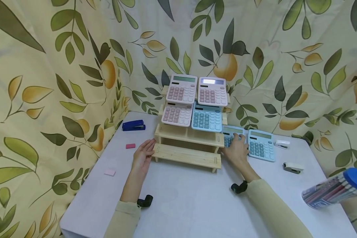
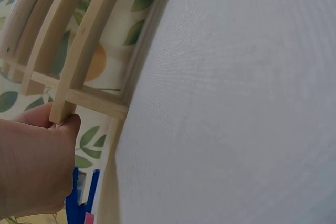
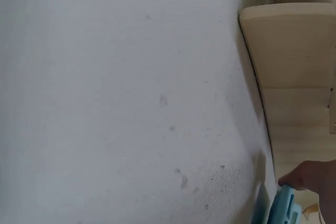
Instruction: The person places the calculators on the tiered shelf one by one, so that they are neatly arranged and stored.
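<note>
A tiered wooden display rack (image 1: 186, 156) stands mid-table, with two pink calculators (image 1: 182, 89) (image 1: 212, 91) on top. Below them sit another pink calculator (image 1: 177, 114) and a blue calculator (image 1: 206, 118). My left hand (image 1: 143, 155) is at the left end of the lowest step; in the left wrist view its thumb and fingers pinch the end of the wooden board (image 2: 79, 61). Right of the rack, my right hand (image 1: 237, 150) grips a blue calculator (image 1: 227, 141), partly hidden by the hand. The right wrist view shows the thumb on the calculator's edge (image 3: 282, 205).
Another blue calculator (image 1: 261, 146) lies beside the right hand. Two white staplers (image 1: 282, 143) (image 1: 293, 167) and a blue-lidded pencil tub (image 1: 333, 190) are further right. A blue stapler (image 1: 133, 125), a red eraser (image 1: 130, 146) and a pink slip (image 1: 109, 172) lie left.
</note>
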Available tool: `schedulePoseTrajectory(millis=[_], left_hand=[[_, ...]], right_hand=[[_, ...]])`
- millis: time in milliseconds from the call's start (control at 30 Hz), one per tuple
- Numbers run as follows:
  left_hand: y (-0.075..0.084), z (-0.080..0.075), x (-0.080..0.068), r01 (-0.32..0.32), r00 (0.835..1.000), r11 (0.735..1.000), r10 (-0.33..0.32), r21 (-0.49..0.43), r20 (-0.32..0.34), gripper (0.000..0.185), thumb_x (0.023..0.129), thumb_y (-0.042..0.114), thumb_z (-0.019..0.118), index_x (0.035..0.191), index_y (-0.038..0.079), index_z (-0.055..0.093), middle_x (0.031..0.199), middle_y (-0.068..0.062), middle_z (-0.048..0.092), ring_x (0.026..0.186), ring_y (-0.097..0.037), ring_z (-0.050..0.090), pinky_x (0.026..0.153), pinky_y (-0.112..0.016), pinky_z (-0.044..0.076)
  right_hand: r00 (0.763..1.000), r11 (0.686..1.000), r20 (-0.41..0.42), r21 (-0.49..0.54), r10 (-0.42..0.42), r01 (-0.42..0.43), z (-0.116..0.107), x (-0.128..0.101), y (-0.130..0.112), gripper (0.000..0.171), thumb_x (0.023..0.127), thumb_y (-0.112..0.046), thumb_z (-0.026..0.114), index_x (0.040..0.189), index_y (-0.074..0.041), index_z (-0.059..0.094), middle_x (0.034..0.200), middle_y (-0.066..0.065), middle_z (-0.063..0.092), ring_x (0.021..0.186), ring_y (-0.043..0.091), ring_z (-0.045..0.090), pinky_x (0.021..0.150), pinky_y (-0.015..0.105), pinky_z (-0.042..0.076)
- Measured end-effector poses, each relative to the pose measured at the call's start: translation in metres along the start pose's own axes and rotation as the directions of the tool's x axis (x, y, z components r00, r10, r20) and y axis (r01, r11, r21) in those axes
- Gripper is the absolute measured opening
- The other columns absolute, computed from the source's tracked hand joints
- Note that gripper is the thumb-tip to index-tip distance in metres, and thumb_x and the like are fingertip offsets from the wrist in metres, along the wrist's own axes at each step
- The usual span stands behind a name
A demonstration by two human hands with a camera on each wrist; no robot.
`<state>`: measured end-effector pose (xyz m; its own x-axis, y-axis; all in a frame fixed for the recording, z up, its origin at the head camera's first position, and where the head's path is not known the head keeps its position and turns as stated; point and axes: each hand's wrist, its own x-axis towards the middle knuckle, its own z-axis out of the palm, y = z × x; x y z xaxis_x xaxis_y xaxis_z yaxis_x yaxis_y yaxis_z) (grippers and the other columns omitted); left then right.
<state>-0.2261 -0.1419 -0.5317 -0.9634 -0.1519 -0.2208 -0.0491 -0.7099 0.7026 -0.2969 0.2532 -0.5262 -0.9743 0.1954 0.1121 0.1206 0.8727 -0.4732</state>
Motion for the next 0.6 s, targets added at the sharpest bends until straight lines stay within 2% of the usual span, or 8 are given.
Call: schedulePoseTrajectory(millis=[133,300,433,600], left_hand=[[0.001,0.0,0.001,0.005,1.0,1.0,-0.005,-0.005,0.003,0.068,0.092,-0.029,0.037,0.157,-0.01,0.029,0.16,-0.027,0.041,0.15,-0.032,0.04,0.12,-0.035,0.037],[0.002,0.0,0.001,0.002,1.0,1.0,-0.002,0.008,0.008,0.068,0.093,-0.028,0.037,0.158,-0.009,0.028,0.16,-0.026,0.041,0.15,-0.032,0.041,0.12,-0.035,0.037],[0.002,0.0,0.0,0.001,1.0,1.0,-0.001,0.009,0.012,0.068,0.094,-0.027,0.037,0.158,-0.009,0.029,0.16,-0.025,0.042,0.15,-0.031,0.041,0.12,-0.035,0.037],[0.001,-0.001,0.0,0.004,1.0,1.0,-0.004,0.002,0.008,0.068,0.093,-0.027,0.038,0.158,-0.008,0.03,0.16,-0.025,0.042,0.15,-0.03,0.041,0.12,-0.035,0.037]], right_hand=[[1.0,1.0,-0.006,0.029,-0.004,0.004,-0.007,-0.005,-0.001,0.103,0.077,-0.037,0.086,0.158,0.001,0.034,0.161,0.033,0.023,0.133,0.067,0.035,0.098,0.081,0.035],[0.998,0.997,-0.044,0.062,-0.042,0.045,-0.016,-0.012,-0.002,0.094,0.081,-0.032,0.082,0.156,0.0,0.037,0.161,0.031,0.023,0.136,0.063,0.034,0.1,0.078,0.033],[0.995,0.995,-0.078,0.07,-0.065,0.071,-0.024,-0.016,-0.004,0.087,0.083,-0.03,0.08,0.153,0.002,0.04,0.159,0.031,0.026,0.136,0.061,0.035,0.1,0.078,0.033],[0.993,0.995,-0.091,0.063,-0.071,0.077,-0.033,-0.022,-0.007,0.088,0.083,-0.031,0.081,0.153,0.002,0.041,0.16,0.03,0.027,0.134,0.06,0.036,0.097,0.077,0.035]])
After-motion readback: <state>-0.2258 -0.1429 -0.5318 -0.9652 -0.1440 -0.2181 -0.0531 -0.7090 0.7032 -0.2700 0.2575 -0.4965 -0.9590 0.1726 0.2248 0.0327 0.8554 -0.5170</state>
